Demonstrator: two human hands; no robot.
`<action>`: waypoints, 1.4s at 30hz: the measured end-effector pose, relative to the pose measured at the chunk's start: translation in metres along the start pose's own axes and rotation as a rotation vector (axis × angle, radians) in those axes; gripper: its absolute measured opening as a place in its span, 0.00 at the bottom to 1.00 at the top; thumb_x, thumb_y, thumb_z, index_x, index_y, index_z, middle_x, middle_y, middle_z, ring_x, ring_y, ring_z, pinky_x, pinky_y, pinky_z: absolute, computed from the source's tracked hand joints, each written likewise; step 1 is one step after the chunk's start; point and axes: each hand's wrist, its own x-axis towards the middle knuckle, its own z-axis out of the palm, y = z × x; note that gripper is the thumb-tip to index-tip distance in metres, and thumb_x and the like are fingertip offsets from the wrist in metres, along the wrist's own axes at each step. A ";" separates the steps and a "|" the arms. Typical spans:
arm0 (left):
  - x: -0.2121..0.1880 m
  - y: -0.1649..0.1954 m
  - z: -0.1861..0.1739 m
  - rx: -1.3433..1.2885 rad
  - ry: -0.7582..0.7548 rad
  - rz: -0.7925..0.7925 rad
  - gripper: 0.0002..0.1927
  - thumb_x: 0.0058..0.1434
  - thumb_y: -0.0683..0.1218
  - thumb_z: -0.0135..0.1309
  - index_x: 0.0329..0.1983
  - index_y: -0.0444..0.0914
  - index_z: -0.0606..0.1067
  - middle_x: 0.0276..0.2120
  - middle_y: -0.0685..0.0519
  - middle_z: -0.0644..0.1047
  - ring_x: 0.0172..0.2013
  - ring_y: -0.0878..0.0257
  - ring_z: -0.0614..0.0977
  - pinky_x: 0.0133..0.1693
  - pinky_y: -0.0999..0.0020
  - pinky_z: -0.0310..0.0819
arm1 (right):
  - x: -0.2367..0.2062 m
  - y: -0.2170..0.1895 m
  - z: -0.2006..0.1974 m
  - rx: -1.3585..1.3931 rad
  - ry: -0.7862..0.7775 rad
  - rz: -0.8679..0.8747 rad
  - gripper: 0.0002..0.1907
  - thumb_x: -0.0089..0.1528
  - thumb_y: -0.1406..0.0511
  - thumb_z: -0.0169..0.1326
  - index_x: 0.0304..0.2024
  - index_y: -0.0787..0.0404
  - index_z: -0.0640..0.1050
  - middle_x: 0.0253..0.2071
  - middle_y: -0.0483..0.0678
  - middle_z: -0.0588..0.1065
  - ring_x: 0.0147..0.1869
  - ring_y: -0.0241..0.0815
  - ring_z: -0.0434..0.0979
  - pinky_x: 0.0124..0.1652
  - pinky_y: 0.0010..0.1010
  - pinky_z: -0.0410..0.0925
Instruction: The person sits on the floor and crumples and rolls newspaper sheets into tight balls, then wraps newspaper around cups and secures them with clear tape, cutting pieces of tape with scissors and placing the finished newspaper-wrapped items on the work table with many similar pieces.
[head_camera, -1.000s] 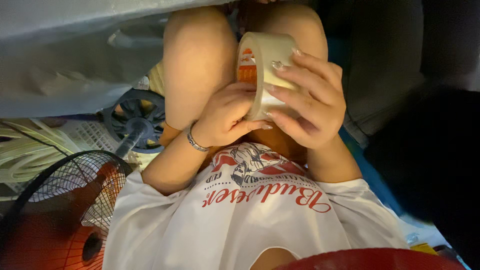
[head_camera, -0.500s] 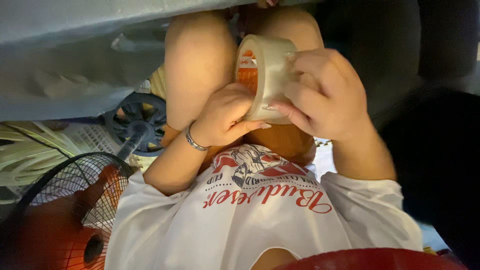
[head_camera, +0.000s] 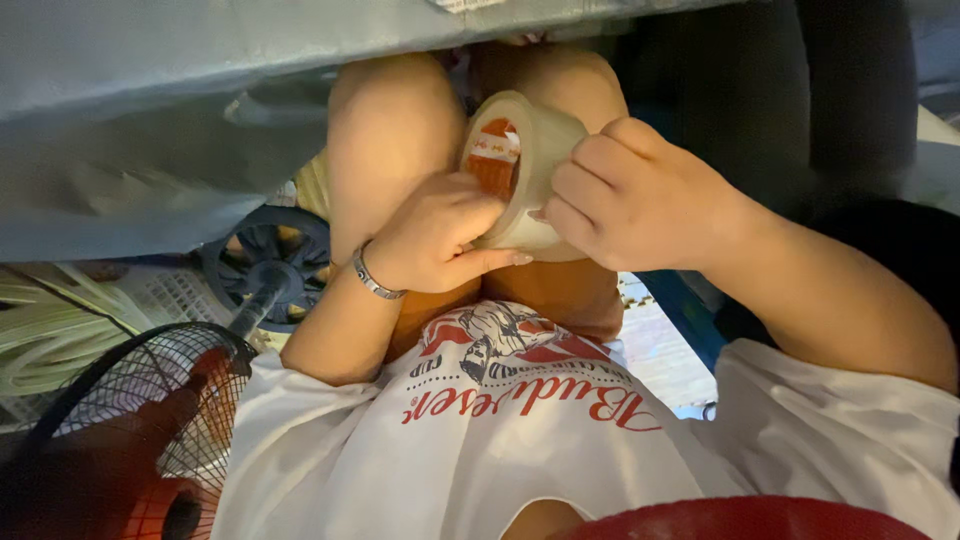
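Clear tape roll (head_camera: 520, 170) is sitting at centre frame over the knees. Left hand (head_camera: 435, 240) is pinching its lower edge from 8 o'clock; right hand (head_camera: 640, 195) is curling closed on it from 3 o'clock. Red fan (head_camera: 130, 440) at 8 o'clock.

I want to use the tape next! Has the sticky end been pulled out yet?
Not yet. No strip hangs loose from the roll of clear tape. The right hand grips the roll, and the left hand presses its fingertips against the roll's edge. The pulling out is still to come.
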 end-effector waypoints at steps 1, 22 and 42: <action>0.000 0.000 -0.001 -0.023 0.001 -0.004 0.16 0.61 0.52 0.66 0.31 0.39 0.72 0.22 0.51 0.70 0.28 0.49 0.73 0.32 0.54 0.62 | 0.001 0.002 0.000 0.013 0.002 -0.015 0.06 0.56 0.63 0.58 0.32 0.58 0.78 0.35 0.45 0.70 0.42 0.45 0.69 0.44 0.33 0.63; -0.007 -0.002 0.011 0.135 -0.037 -0.015 0.14 0.59 0.51 0.65 0.35 0.39 0.75 0.27 0.49 0.75 0.32 0.47 0.76 0.35 0.52 0.67 | 0.004 0.035 -0.020 -0.153 0.031 -0.085 0.07 0.53 0.63 0.57 0.28 0.59 0.73 0.30 0.47 0.68 0.37 0.47 0.69 0.38 0.36 0.65; -0.011 0.003 0.016 0.034 0.045 -0.030 0.13 0.62 0.50 0.65 0.42 0.38 0.78 0.29 0.49 0.75 0.34 0.48 0.76 0.40 0.54 0.68 | -0.011 0.006 -0.011 0.112 0.104 0.126 0.29 0.55 0.42 0.60 0.31 0.62 0.74 0.35 0.50 0.71 0.36 0.50 0.72 0.38 0.38 0.63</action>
